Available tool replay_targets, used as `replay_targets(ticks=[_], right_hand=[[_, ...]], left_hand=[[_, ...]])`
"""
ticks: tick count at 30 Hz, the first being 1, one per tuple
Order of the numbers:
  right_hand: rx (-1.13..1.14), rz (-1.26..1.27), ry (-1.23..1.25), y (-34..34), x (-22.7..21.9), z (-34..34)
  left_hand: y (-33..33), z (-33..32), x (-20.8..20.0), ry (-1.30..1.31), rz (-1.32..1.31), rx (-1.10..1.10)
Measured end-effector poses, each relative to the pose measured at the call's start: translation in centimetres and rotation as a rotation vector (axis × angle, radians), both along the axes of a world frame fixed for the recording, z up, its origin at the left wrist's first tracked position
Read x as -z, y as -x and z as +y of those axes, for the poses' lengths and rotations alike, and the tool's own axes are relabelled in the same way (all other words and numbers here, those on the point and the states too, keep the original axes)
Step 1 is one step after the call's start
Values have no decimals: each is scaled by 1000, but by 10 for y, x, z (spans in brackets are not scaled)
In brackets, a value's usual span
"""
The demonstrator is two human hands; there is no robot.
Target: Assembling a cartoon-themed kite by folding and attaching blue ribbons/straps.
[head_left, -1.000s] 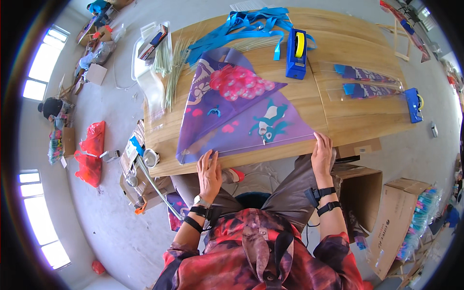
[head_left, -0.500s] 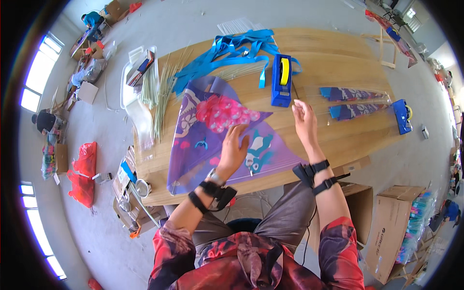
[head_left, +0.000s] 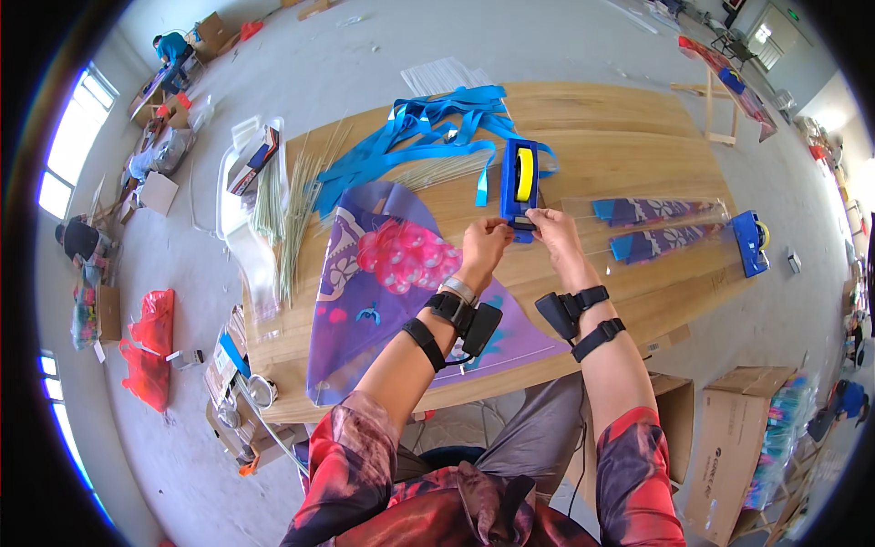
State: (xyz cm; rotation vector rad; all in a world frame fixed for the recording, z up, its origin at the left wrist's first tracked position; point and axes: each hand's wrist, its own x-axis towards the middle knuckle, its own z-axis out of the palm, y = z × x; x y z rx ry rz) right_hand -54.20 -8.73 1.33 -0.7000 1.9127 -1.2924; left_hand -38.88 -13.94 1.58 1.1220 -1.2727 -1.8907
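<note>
A blue tape dispenser (head_left: 510, 182) with a yellow-cored roll (head_left: 524, 175) stands on the wooden table. At its near end, my left hand (head_left: 486, 248) has its fingers pinched together beside the left corner. My right hand (head_left: 556, 239) pinches at the right corner. Whatever lies between either hand's fingertips is too small to make out. Below my left wrist and forearm, a purple triangular printed sheet (head_left: 342, 301) with a pink cluster pattern lies flat, partly covered by my arm.
Blue ribbon strips (head_left: 365, 170) and thin pale sticks (head_left: 296, 205) lie at the back left. Two folded purple pieces in clear sleeves (head_left: 656, 244) and a second blue dispenser (head_left: 751, 244) are on the right. A cardboard box (head_left: 729, 447) stands on the floor at lower right.
Both hands have come to the near end of the dispenser. My left hand left the purple sheet, and the fingers of both hands have closed. The view has tilted upward slightly.
</note>
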Motion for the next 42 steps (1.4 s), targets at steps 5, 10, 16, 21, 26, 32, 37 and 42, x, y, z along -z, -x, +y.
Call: replay_targets(ticks=[5,10,16,21,26,32,37,42], right_hand=[[73,-87,151,-45,-13,36],[66,-380,234,-136,-23,171],[-22,-540,217,-204,-62,307],[-59,-584,166,-217,-41,342],[-54,-612,168,-228,-31,343],[-20,-570,79,-230,-20,345],[-28,-483,51,-227,-1,346],[-52,-393,56,-223,26,352]], left_hand=[[-1,-4,12,-100,54,-46],[-10,-8,20,-184,191,-50],[-9,-6,6,-156,168,-10],[-7,-7,6,-164,135,-15],[-1,-6,3,-164,111,-28],[1,-4,0,-101,28,-31],[11,-5,6,-19,-96,-57],[15,2,13,350,-271,-112]])
